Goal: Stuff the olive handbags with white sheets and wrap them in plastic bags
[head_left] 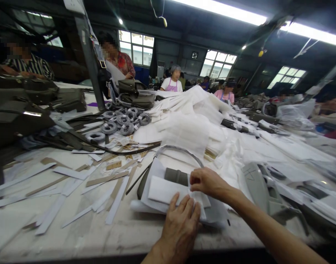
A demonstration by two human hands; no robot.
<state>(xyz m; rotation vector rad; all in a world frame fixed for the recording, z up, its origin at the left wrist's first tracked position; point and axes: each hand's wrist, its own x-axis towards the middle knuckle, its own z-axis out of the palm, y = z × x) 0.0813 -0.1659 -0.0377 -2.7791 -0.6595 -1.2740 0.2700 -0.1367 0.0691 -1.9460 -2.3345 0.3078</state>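
In front of me on the table lies an olive-green bag [142,186] wrapped in thin white foam sheet [154,172], with a wrapped handle [181,147] arching behind it. A folded white foam pad [163,189] rests on top, beside an exposed olive strap or band [176,176]. My left hand [181,222] lies with fingers stretched over the pad's near edge, pressing on the foam. Over the bag's right side, the fingers of my right hand [208,181] are curled together at the foam; what they pinch is hidden.
Paper and cardboard strips [108,179] litter the left. Coiled grey tubes [123,121] and dark bags [65,99] lie farther back, near a metal post [88,55]. A large heap of white foam sheets [184,124] rises ahead. More bag parts [267,190] lie right. Several people work beyond.
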